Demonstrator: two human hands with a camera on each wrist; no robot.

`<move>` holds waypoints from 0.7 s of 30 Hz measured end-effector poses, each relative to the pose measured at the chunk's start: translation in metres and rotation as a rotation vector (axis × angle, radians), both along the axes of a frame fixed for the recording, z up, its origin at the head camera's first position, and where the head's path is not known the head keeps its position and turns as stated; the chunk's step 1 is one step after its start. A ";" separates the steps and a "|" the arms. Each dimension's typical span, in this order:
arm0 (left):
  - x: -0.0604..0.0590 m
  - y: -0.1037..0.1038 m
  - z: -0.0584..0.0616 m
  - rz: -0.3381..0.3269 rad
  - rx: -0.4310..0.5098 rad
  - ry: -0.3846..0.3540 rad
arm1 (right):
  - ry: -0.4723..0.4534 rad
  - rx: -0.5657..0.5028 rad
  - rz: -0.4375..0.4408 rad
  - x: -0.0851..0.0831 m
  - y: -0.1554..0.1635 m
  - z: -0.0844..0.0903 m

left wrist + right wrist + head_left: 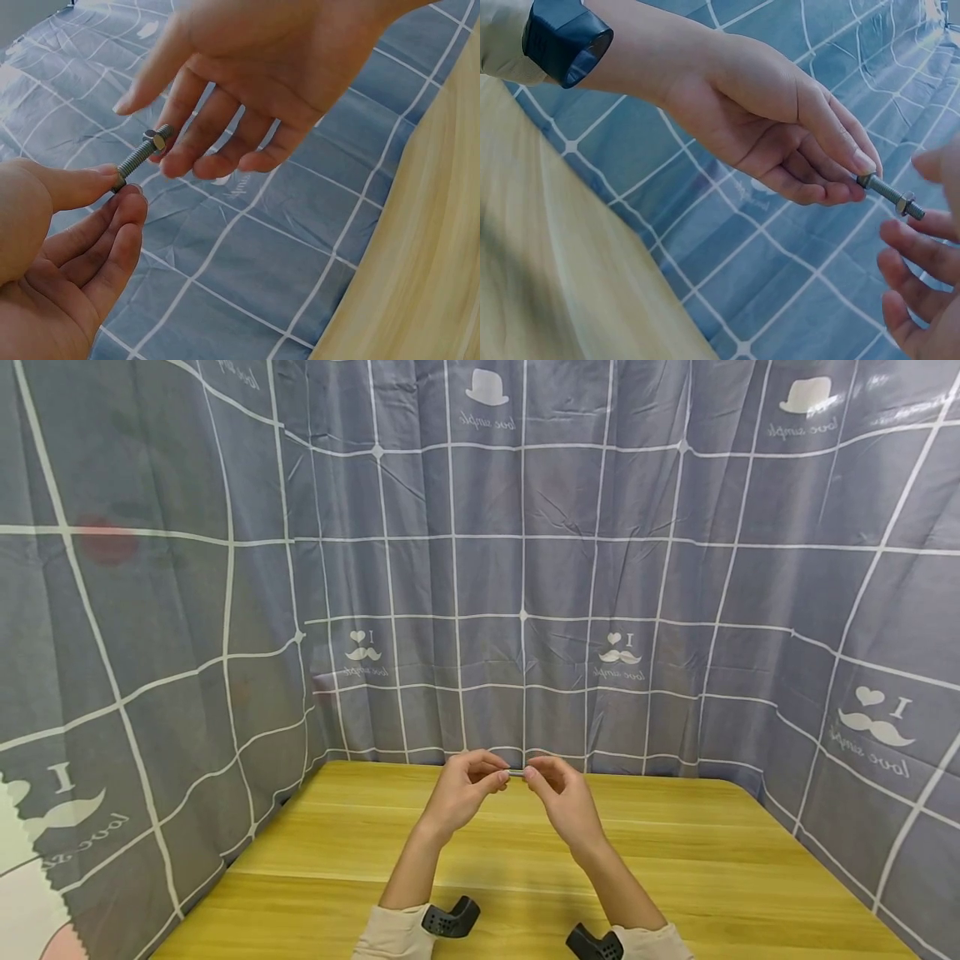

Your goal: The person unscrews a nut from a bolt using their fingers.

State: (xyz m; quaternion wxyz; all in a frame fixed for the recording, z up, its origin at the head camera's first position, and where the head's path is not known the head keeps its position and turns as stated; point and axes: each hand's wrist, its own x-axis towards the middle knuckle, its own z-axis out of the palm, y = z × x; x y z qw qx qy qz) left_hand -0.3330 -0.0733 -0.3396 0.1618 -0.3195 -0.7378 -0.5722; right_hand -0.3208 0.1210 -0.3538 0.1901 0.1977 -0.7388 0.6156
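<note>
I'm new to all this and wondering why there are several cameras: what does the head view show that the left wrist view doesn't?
Only the head view shows the whole scene: the yellow table, the curtain around it, both forearms and the black wrist mounts. Only the left wrist view shows, close up, that the thing held is a threaded bolt with a nut on it. Both show the left hand pinching the bolt's end while the right hand fingers meet the nut end.
</note>
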 end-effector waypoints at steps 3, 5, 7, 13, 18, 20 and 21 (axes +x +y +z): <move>0.000 0.000 0.000 0.002 -0.002 -0.003 | 0.012 -0.001 -0.002 0.000 0.000 0.000; 0.000 0.000 0.000 0.001 0.001 -0.012 | 0.033 0.013 0.003 0.000 0.000 0.000; 0.000 0.000 0.000 -0.001 0.008 -0.020 | 0.045 0.023 0.014 0.001 0.000 0.000; 0.000 -0.001 0.000 -0.003 0.006 -0.006 | 0.003 0.029 0.014 0.002 -0.001 0.000; 0.001 -0.002 0.000 0.001 0.003 -0.011 | 0.035 0.016 0.017 0.003 -0.002 0.000; 0.001 -0.002 0.000 0.003 0.004 -0.012 | 0.056 0.016 0.020 0.003 -0.002 0.000; 0.001 -0.001 0.000 0.005 0.003 -0.010 | 0.060 0.018 0.022 0.003 -0.001 0.000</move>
